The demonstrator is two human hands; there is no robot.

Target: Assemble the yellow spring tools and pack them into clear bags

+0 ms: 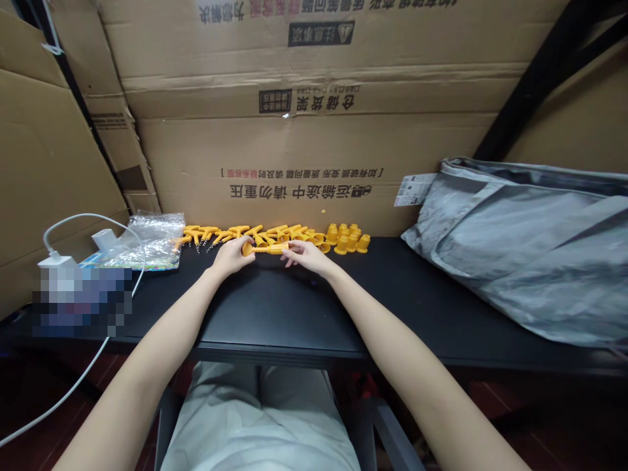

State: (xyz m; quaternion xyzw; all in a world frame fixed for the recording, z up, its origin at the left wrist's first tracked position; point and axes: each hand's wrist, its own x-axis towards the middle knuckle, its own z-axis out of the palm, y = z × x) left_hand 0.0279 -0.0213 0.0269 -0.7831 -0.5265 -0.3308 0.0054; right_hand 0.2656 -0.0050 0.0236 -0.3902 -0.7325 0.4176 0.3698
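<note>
Over the black table's far half, both my hands hold a yellow plastic corkscrew part (pixel 267 248) level between them. It has a flared cup at the left end, a thin stem and a thicker cylinder at the right. My left hand (pixel 232 256) is closed round the cup end. The fingertips of my right hand (pixel 308 256) pinch the cylinder end. Just behind lies a row of yellow T-handled corkscrews (pixel 239 231), several with metal spirals showing. More yellow pieces with round flared openings (pixel 282 238) lie behind my hands, partly hidden. To the right stand several yellow bell-shaped caps (pixel 342 243).
A large grey bag (pixel 510 242) rests at the right. At the left are clear plastic packaging (pixel 161 235), a white charger (pixel 56 268) with a looping white cable (pixel 73 392), and a blurred-out item (pixel 81 304). Printed cardboard (pixel 314 144) stands along the back.
</note>
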